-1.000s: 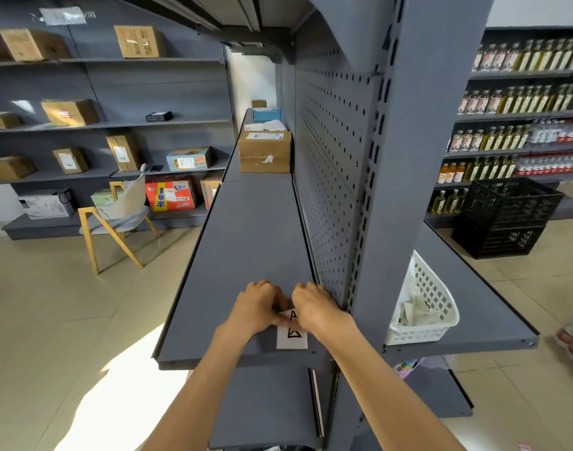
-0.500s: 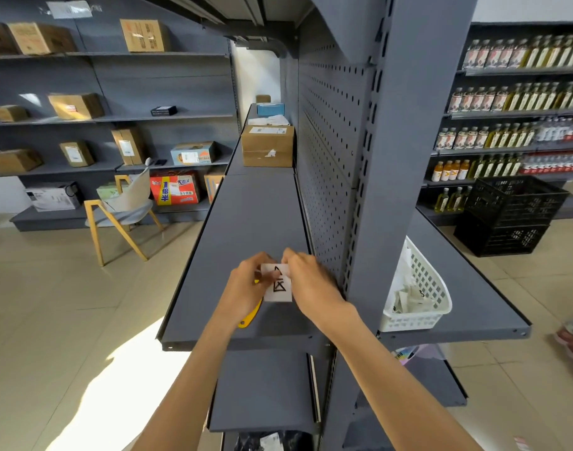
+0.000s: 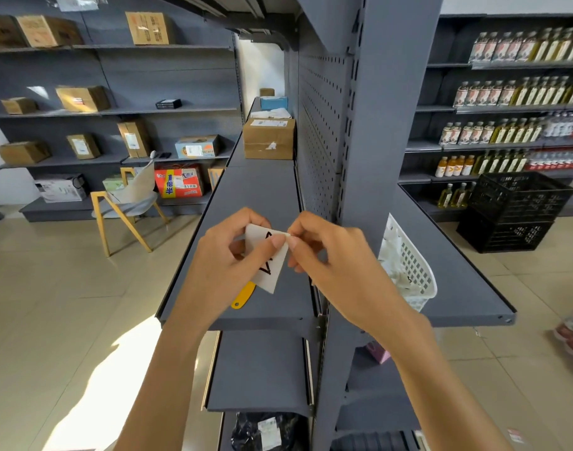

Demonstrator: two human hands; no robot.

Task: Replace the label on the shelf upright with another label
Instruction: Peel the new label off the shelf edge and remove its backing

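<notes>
A white label [image 3: 269, 268] with a black triangle mark is held in the air above the grey shelf [image 3: 262, 196]. My left hand [image 3: 228, 258] grips it with thumb across its face. My right hand [image 3: 324, 255] pinches its upper right corner. The grey shelf upright [image 3: 373, 131] stands just right of my hands, its face bare where I can see it. A yellow scraper handle [image 3: 244, 296] lies on the shelf under my left hand, partly hidden.
A white plastic basket [image 3: 412, 271] with paper scraps sits on the right-side shelf. A cardboard box [image 3: 268, 138] stands further back on the left shelf. A yellow-legged chair [image 3: 125, 206] and black crates [image 3: 516, 213] stand on the floor.
Both hands lifted the label off the shelf surface and raised it toward me; the right fingers now pinch its top corner. The yellow scraper has come into view below.
</notes>
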